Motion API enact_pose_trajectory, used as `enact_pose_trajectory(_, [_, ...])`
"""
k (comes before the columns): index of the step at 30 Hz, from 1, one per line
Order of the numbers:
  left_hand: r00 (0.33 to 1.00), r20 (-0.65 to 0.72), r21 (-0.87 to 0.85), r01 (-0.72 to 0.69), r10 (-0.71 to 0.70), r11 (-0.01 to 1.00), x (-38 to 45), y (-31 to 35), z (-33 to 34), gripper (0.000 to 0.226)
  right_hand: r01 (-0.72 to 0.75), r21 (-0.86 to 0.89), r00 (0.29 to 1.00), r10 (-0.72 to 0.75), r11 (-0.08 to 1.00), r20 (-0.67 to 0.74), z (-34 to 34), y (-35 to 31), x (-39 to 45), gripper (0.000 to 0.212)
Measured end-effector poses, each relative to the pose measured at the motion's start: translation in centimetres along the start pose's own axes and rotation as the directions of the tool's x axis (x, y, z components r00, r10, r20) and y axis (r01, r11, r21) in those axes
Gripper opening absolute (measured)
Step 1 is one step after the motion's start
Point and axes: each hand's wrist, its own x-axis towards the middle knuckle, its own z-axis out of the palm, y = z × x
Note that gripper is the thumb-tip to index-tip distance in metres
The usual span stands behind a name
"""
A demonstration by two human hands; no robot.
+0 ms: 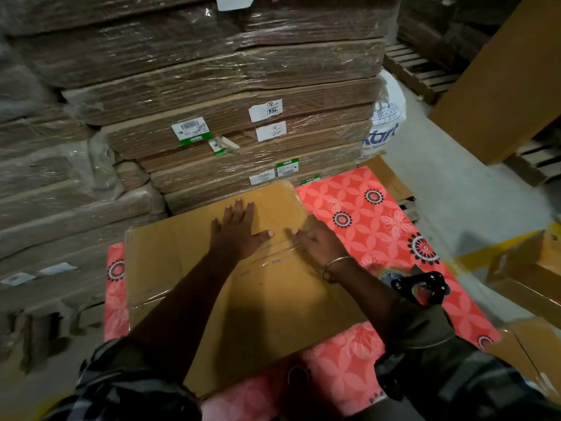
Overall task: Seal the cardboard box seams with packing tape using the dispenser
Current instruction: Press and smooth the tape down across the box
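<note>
A brown cardboard box [182, 256] lies flat-topped on a red flowered table cover [376, 226]. A strip of clear packing tape [273, 259] runs along its middle seam. My left hand [236, 229] presses flat on the box top with fingers spread, just beyond the seam. My right hand [315, 238] lies flat beside it at the box's right end, fingers on the taped seam, a metal bangle on the wrist. The black tape dispenser [420, 284] with its roll rests on the cover to the right of my right forearm, held by neither hand.
A tall stack of shrink-wrapped flat cartons [230, 117] with paper labels rises right behind the table. More wrapped bundles [45, 189] fill the left. Brown boxes [504, 71] and wooden pallets [422, 71] stand at the right on a grey floor with a yellow line [485, 253].
</note>
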Motion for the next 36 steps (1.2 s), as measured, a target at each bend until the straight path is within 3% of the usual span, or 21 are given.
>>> enact_pose_trajectory(2, [1.000,0.016,-0.003,0.000,0.000,1.000,0.2,-0.2,-0.2,0.100,0.003,0.095,0.999,0.000,0.995,-0.032,-0.1,0.3,0.8,0.029])
enact_pose_trajectory(4, [1.000,0.022,0.003,-0.006,0.006,1.000,0.4,-0.2,-0.4,0.101,-0.029,0.168,0.999,0.033,0.985,-0.016,-0.5,0.2,1.4,0.020])
enact_pose_trajectory(7, [1.000,0.014,0.020,-0.011,0.011,1.000,0.5,-0.2,-0.3,0.101,-0.075,0.178,0.996,0.067,0.981,0.051,-1.0,0.0,2.1,0.030])
enact_pose_trajectory(11, [1.000,-0.007,0.020,-0.017,0.017,1.000,0.4,-0.3,0.1,0.100,-0.110,0.177,0.991,0.093,0.978,0.100,-1.3,-0.1,3.0,0.072])
enact_pose_trajectory(15, [1.000,-0.018,0.032,-0.021,0.021,0.999,0.3,-0.3,0.2,0.099,-0.028,0.147,0.997,0.039,0.989,-0.074,-1.4,-2.0,4.1,0.059])
enact_pose_trajectory(17, [1.000,-0.022,0.034,-0.016,0.017,0.999,0.3,-0.2,0.2,0.099,0.031,0.136,0.996,-0.019,0.990,-0.092,-1.0,-3.2,4.9,0.061])
enact_pose_trajectory(24, [1.000,-0.008,0.005,-0.009,0.009,1.000,0.5,-0.3,0.2,0.100,-0.010,0.079,1.000,0.009,0.997,0.010,0.3,-4.2,8.5,0.071])
enact_pose_trajectory(30, [1.000,-0.011,-0.018,-0.010,0.010,1.000,0.5,-0.4,0.4,0.099,-0.176,0.133,0.978,0.157,0.975,0.140,-1.1,-3.4,12.0,0.056])
enact_pose_trajectory(36, [0.999,-0.028,-0.024,-0.022,0.021,0.999,0.4,-0.4,0.5,0.098,-0.158,0.211,0.987,0.151,0.964,0.051,0.2,-4.4,13.5,0.091])
